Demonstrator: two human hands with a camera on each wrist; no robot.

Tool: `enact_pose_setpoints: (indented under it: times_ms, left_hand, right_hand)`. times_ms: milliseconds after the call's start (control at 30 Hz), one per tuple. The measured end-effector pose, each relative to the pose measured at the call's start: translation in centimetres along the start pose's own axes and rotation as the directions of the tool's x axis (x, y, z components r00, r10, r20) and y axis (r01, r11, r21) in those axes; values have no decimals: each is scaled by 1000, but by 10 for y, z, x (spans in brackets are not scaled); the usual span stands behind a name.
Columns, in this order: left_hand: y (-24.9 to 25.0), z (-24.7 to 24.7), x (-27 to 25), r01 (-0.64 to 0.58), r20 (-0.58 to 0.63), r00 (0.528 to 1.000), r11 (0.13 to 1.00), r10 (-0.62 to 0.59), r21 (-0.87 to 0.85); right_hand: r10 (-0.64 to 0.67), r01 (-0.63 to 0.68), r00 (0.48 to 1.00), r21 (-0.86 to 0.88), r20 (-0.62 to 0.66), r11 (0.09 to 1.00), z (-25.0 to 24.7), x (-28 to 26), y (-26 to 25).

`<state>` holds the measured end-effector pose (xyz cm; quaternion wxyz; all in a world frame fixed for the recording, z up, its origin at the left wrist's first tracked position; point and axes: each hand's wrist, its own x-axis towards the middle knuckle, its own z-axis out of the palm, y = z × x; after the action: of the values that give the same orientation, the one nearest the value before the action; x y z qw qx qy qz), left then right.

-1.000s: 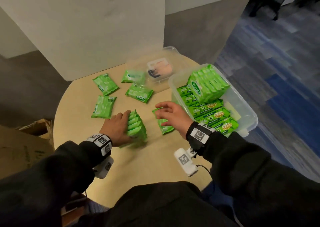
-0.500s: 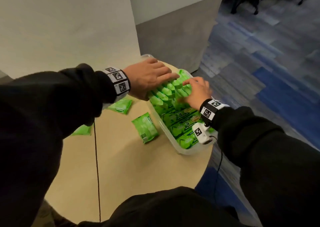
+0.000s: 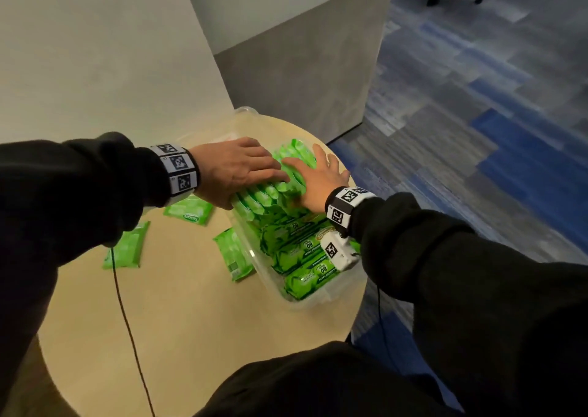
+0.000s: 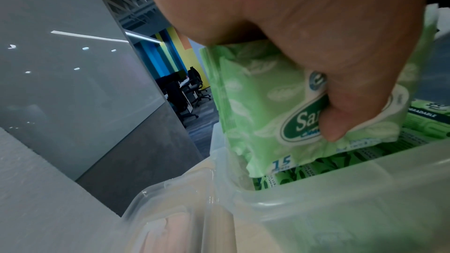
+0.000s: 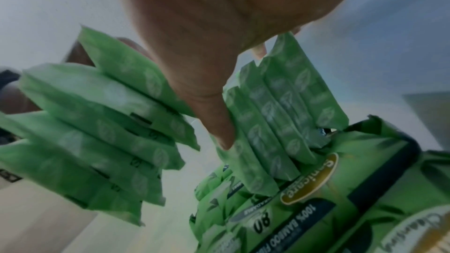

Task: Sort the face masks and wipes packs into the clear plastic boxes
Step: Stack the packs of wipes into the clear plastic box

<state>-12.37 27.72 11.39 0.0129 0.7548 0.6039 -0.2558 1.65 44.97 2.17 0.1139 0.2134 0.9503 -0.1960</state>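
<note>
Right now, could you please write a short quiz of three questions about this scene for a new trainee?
1. True or false: the left hand grips a bundle of small wipes packs over the clear plastic box.
2. How many small packs lie visible on the round table outside the box?
A) none B) three C) six
3. Fill in: the large packs in the box carry the number ___.

Key: 1 true; 2 B; 3 80.

green wipes packs point(image 3: 270, 190) | upright row | in clear box point(image 3: 254, 257)
</note>
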Motion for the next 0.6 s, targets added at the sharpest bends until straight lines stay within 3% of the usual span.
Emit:
enact_pose_setpoints:
  times_ms: [333,600]
  left_hand:
    - [0,-4,-5,-130,-57,990,989,126,-72]
    - [-5,14,27,-148,165,975,989,146,3]
  right_hand:
    - [-43,42,998,16,54,999,-3,3,4]
    - [-71,69,994,35,86,997,-5,4,7]
